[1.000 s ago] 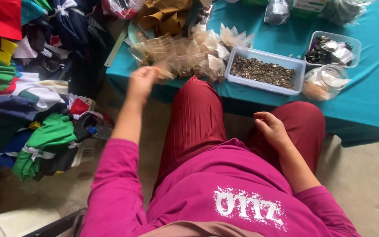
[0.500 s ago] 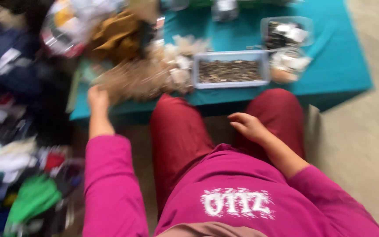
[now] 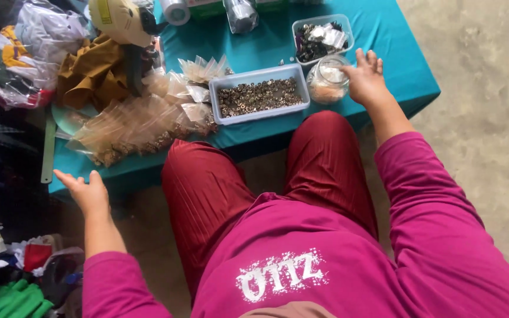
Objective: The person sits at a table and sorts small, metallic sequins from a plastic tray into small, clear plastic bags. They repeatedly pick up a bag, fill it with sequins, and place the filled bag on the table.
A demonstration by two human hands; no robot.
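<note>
The fingers (image 3: 371, 59) of the right hand (image 3: 365, 82) are spread and hold nothing; they rest at the right side of a small round clear jar (image 3: 327, 85), touching or nearly touching its rim. The jar stands upright near the front edge of the teal-covered table (image 3: 405, 76), between a long clear tray of small metal parts (image 3: 260, 95) and the hand. A second clear tub of dark metal pieces (image 3: 322, 40) sits just behind the jar.

The fingers (image 3: 69, 179) of the left hand (image 3: 86, 194) are likewise open and empty. This hand hangs in the air below the table's left front edge, apart from everything. Nearest above it lies a loose heap of small filled plastic bags (image 3: 131, 126), some overhanging the edge.

Risks, by judgement:

- Jar tip-over. The jar appears light and stands close to the edge. A sideways push from the open right hand could tip it onto the floor or against the tray.
- Tray displacement. The tray sits just beside the jar; a knock could scatter its small parts.
- Bag slide. The heap is unsecured. A brush from the left hand or a knee against the cloth could drag bags off.
- Clutter on the left, including mustard cloth (image 3: 92, 73), limits clear reach.
</note>
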